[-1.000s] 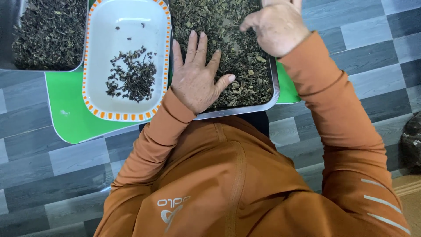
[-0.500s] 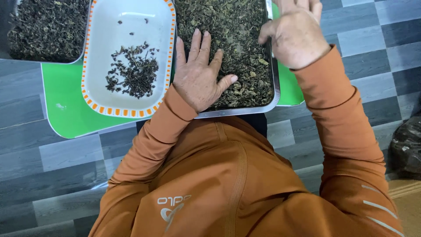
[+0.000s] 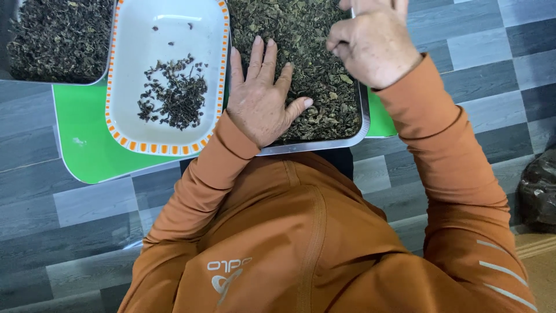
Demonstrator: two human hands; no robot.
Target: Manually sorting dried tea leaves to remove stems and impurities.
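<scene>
A metal tray (image 3: 324, 144) holds a thick layer of dried dark green leaves (image 3: 313, 64). My left hand (image 3: 260, 98) lies flat on the leaves at the tray's near left side, fingers spread. My right hand (image 3: 373, 43) hovers over the tray's right side with fingers curled; whether it pinches any leaves is hidden. Left of the tray stands a white oblong dish with an orange patterned rim (image 3: 168, 148), holding a small pile of darker leaves (image 3: 174, 95).
A second container of dark dried leaves (image 3: 58, 37) sits at the top left. A green board (image 3: 87, 150) lies under the dish and trays on a grey plank floor. A dark bag (image 3: 538, 191) rests at the right edge.
My right hand has shifted slightly down and left over the leaves, fingers curling in. My left hand stays flat in the same place. The view has drifted a little.
</scene>
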